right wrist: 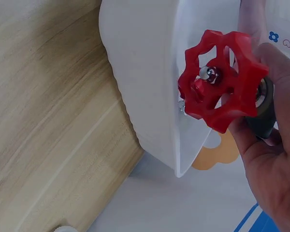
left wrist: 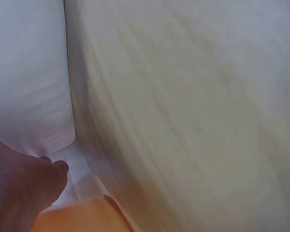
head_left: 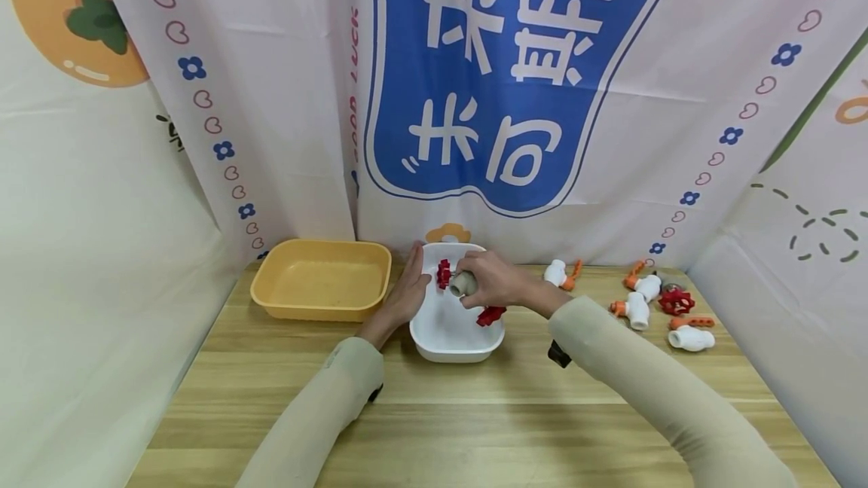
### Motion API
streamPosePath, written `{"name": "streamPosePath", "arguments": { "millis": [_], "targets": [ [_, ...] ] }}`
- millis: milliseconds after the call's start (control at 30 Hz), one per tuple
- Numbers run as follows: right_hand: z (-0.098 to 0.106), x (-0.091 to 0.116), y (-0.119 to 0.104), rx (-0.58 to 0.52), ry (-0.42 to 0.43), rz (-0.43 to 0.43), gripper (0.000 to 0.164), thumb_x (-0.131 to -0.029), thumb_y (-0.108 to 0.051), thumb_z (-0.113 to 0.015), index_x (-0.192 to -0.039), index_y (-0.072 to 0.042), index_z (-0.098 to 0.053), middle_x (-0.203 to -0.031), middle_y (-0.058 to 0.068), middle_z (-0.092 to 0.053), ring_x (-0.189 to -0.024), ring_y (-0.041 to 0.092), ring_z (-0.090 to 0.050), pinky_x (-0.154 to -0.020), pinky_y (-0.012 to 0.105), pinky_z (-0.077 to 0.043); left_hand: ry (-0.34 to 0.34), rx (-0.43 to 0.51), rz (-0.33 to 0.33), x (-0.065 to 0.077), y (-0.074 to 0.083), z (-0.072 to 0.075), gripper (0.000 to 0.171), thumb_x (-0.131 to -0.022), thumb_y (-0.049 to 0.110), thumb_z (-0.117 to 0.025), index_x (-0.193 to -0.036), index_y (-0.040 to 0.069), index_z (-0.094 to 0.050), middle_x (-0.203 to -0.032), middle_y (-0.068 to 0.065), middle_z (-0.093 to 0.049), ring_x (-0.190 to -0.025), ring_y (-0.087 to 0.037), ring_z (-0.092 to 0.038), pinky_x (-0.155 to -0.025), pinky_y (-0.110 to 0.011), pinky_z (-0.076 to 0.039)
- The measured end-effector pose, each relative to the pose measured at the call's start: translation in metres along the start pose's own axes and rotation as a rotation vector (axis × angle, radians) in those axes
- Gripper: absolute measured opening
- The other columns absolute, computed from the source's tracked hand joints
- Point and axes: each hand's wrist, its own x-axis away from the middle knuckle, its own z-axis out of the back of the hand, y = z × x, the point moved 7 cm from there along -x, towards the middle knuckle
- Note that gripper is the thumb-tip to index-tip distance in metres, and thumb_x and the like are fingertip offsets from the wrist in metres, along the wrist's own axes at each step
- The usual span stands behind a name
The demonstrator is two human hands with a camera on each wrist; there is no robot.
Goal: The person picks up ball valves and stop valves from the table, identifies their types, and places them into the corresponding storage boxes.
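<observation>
My left hand [head_left: 407,292] lies along the left side of a white plastic basin [head_left: 450,349], fingers extended and thumb near the rim. In the left wrist view, part of that hand [left wrist: 29,188] shows beside the white wall. Over the basin my right hand [head_left: 498,279] grips a grey valve [head_left: 463,285]. The right wrist view shows a red handwheel [right wrist: 244,79] close up, with the dark valve body behind it among the fingers. In the head view, one red handwheel [head_left: 491,315] shows below the right hand and another red handwheel [head_left: 444,274] left of the grey body.
A yellow basin [head_left: 271,307] stands to the left of the white one. At the right lie several white valves [head_left: 692,338] with orange handles and a red-wheeled valve [head_left: 676,300]. Another white valve [head_left: 555,273] lies near the printed curtain [head_left: 298,134] behind the wooden table [head_left: 434,428].
</observation>
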Motion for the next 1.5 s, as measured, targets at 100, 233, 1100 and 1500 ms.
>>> {"name": "streamPosePath", "arguments": {
  "millis": [100,233,1100,1500],
  "targets": [
    [-0.006,-0.001,0.001,0.003,-0.019,-0.002,0.034,-0.081,-0.02,-0.088,-0.109,-0.008,-0.075,-0.103,0.003,-0.07,-0.086,0.014,-0.061,-0.071,0.021,-0.055,-0.002,0.001,-0.004,-0.001,-0.001,-0.001,0.069,-0.113,0.025,-0.03,-0.17,0.018,0.008,-0.178,0.005,0.016,-0.164,-0.017,0.011,-0.134,-0.047,0.0],
    [-0.011,-0.001,-0.001,0.003,-0.035,0.0,0.035,-0.081,-0.021,-0.089,-0.11,-0.007,-0.076,-0.103,0.004,-0.07,-0.087,0.014,-0.061,-0.072,0.021,-0.055,-0.006,0.006,-0.002,0.0,-0.001,-0.002,0.069,-0.113,0.024,-0.031,-0.17,0.018,0.008,-0.178,0.006,0.016,-0.164,-0.015,0.011,-0.134,-0.045,0.001],
    [-0.034,-0.002,-0.001,0.137,-0.008,-0.03,0.039,-0.08,-0.027,-0.094,-0.11,-0.008,-0.076,-0.104,0.005,-0.069,-0.089,0.016,-0.062,-0.078,0.029,-0.058,0.004,-0.073,-0.014,-0.001,0.002,-0.001,0.069,-0.113,0.028,-0.029,-0.17,0.016,0.007,-0.178,0.005,0.015,-0.164,-0.017,0.01,-0.134,-0.045,-0.003],
    [-0.015,0.0,-0.008,0.29,0.066,-0.059,0.046,-0.088,-0.036,-0.087,-0.128,-0.017,-0.076,-0.122,0.005,-0.072,-0.097,0.02,-0.071,-0.071,0.036,-0.063,0.003,-0.05,-0.01,-0.001,0.001,0.001,0.068,-0.113,0.026,-0.03,-0.171,0.016,0.005,-0.179,0.005,0.013,-0.164,-0.015,0.01,-0.134,-0.046,0.0]
  ]
}}
